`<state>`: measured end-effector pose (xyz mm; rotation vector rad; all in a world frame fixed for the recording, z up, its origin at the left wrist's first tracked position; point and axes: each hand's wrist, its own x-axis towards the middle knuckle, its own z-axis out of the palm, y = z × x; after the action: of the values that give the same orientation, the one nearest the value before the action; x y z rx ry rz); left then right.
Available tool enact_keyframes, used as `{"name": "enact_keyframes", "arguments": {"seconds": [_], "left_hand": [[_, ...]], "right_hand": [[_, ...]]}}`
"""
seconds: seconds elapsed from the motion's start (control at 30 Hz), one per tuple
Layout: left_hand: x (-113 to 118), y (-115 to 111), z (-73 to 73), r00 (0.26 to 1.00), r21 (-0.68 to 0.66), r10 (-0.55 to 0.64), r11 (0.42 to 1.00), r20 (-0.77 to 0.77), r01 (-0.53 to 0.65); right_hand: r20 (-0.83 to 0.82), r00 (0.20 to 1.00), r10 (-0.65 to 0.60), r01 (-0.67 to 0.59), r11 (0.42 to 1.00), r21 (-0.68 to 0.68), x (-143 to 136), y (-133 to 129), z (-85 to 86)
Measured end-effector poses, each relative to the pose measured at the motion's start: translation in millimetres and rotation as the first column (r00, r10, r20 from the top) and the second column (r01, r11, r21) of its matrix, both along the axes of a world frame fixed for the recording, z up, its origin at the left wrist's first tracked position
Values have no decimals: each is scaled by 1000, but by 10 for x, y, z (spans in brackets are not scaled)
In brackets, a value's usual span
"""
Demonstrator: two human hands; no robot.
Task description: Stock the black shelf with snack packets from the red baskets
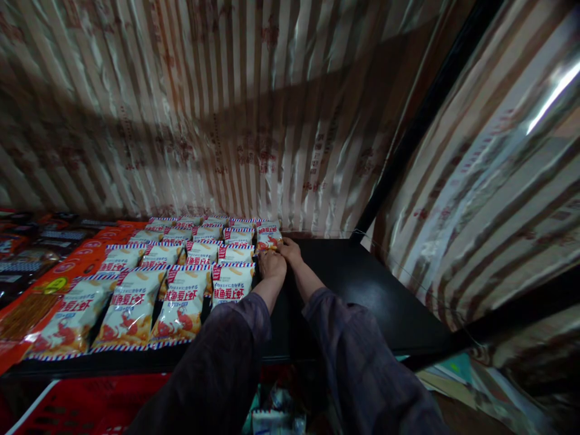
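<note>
At the right end of the back row, a small snack bag (pixel 269 234) with red print and an orange lower part leans upright. My left hand (pixel 272 264) is at its lower edge, fingers curled against it. On the bag's lower right corner is my right hand (pixel 290 250), its fingers closed there and the two hands touching. Part of the bag's bottom and some fingertips are hidden. Left of my hands stand rows of matching white snack bags (pixel 181 302) with striped edges, overlapping and tilted back. The nearest of them is a front-row bag (pixel 233 283) beside my left wrist.
The black shelf (pixel 362 290) extends right to a dark metal post (pixel 408 133). Orange packets (pixel 77 266) and dark packets (pixel 40 254) lie at the left. Striped sheeting (pixel 254 109) hangs behind. A red crate (pixel 99 402) and wrapped goods (pixel 274 417) sit below the shelf.
</note>
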<state>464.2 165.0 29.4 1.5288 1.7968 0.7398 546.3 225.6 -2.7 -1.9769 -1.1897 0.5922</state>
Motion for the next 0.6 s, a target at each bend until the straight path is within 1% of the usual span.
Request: {"name": "enact_keyframes", "arguments": {"seconds": [0.2, 0.33, 0.5, 0.6], "left_hand": [[-38, 6, -21, 1000, -12, -7, 1000, 5, 7], [-49, -20, -29, 1000, -13, -5, 1000, 17, 6], [-46, -132, -8, 998, -7, -7, 1000, 63, 7], [-51, -220, 5, 994, -3, -14, 1000, 109, 14]], "right_hand": [[64, 998, 1, 0, 1000, -6, -57, -37, 52], [75, 997, 25, -27, 999, 27, -68, -90, 46], [56, 996, 71, -76, 994, 79, -52, -134, 33], [56, 996, 73, -78, 993, 90, -40, -170, 68]]}}
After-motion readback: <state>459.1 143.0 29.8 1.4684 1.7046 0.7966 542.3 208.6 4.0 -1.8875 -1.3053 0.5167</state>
